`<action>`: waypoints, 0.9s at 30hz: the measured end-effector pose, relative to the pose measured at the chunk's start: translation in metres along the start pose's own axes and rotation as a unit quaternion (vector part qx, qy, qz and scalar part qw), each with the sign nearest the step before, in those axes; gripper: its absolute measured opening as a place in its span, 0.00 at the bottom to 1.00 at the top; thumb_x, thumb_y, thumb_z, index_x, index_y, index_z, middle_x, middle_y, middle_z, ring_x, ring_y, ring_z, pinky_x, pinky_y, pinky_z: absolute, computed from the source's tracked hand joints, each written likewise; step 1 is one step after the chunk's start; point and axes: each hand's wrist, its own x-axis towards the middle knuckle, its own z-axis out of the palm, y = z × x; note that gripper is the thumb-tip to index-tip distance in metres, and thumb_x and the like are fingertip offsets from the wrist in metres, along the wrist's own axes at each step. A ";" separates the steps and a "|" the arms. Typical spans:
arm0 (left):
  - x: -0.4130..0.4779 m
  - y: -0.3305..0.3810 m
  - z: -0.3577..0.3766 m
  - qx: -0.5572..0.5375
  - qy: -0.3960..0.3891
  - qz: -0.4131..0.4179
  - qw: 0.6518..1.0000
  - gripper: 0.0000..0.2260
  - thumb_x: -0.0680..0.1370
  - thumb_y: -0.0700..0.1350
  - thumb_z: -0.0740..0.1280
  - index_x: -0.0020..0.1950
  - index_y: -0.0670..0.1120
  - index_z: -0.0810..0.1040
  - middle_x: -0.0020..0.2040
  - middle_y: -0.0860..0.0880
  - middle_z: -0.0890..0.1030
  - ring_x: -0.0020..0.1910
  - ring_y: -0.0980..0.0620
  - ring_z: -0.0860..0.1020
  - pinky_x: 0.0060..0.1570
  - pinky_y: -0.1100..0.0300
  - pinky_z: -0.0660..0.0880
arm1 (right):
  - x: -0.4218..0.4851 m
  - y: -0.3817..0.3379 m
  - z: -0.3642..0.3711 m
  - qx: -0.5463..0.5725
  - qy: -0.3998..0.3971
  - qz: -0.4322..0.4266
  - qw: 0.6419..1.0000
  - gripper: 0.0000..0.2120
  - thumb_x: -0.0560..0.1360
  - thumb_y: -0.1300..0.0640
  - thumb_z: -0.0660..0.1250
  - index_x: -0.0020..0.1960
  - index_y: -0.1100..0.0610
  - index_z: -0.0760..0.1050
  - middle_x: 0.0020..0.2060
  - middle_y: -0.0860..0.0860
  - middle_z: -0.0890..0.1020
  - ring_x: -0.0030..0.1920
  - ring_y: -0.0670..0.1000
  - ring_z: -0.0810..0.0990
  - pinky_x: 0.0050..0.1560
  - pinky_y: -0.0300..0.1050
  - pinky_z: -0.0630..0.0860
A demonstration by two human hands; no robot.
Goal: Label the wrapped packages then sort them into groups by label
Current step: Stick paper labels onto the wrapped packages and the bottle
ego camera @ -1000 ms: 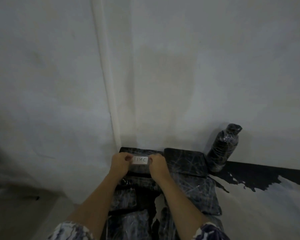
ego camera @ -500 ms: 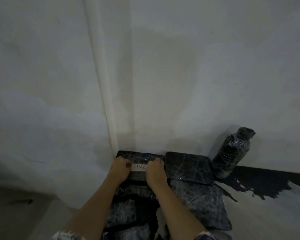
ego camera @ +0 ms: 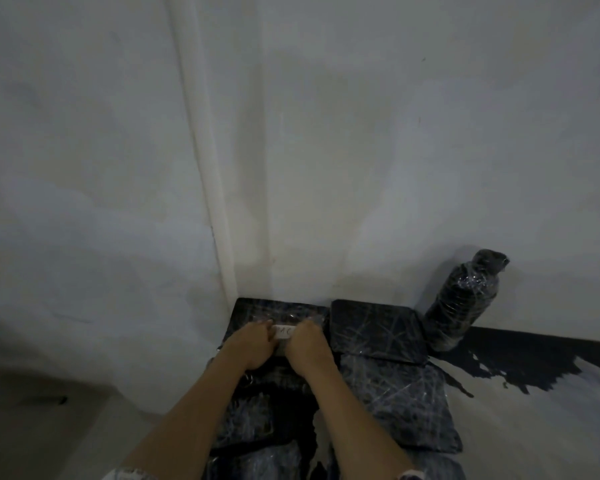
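- The labelling step is judged to be in hand; a white label [ego camera: 284,331] with handwritten letters is held against the top of a flat wrapped package [ego camera: 278,310], which lies by the wall, well to the left of the wrapped bottle [ego camera: 465,303].
- The label's left end is covered by the fingertips of the left hand [ego camera: 253,344], its right end by those of the right hand [ego camera: 307,344]; the fingers of each grip are bent, yet whether the label is pinched or merely pressed flat cannot be told.
- A second flat package [ego camera: 374,330] lies between the labelled one and the bottle; a larger package [ego camera: 395,403] lies nearer the person than the bottle; no label is seen on either.
- Next, a firm smoothing of the label onto the shiny film is judged to be called for; then a release, and a fresh label for another package; sorting appears not yet begun.
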 end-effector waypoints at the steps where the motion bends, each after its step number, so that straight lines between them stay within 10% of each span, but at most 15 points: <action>1: 0.000 0.001 0.000 0.001 -0.002 -0.008 1.000 0.22 0.83 0.50 0.49 0.73 0.40 0.62 0.76 0.42 0.61 0.71 0.43 0.65 0.68 0.55 0.62 | 0.000 0.002 -0.001 -0.008 -0.004 0.001 1.000 0.17 0.78 0.62 0.59 0.63 0.71 0.69 0.66 0.65 0.68 0.67 0.61 0.68 0.66 0.48 0.68; 11: 0.009 -0.003 0.001 -0.043 0.017 -0.094 0.995 0.28 0.73 0.60 0.66 0.62 0.40 0.72 0.60 0.41 0.77 0.56 0.45 0.76 0.54 0.57 0.73 | -0.004 0.006 0.002 -0.011 -0.009 0.005 1.000 0.18 0.80 0.64 0.54 0.69 0.67 0.64 0.73 0.60 0.56 0.73 0.57 0.56 0.71 0.48 0.63; 17: 0.006 -0.005 0.004 0.053 -0.010 -0.036 0.998 0.32 0.79 0.61 0.53 0.77 0.44 0.54 0.77 0.45 0.57 0.71 0.43 0.63 0.68 0.54 0.63 | -0.003 0.010 0.009 -0.070 -0.034 -0.014 0.997 0.25 0.82 0.56 0.52 0.77 0.53 0.52 0.75 0.60 0.43 0.75 0.60 0.45 0.72 0.48 0.60; 27: 0.007 -0.007 0.006 -0.011 -0.022 -0.070 0.997 0.35 0.78 0.62 0.55 0.76 0.42 0.52 0.77 0.44 0.56 0.73 0.45 0.61 0.70 0.57 0.59 | 0.005 0.004 0.005 -0.100 -0.063 0.026 0.993 0.30 0.80 0.54 0.55 0.75 0.66 0.46 0.75 0.57 0.47 0.73 0.61 0.51 0.72 0.48 0.61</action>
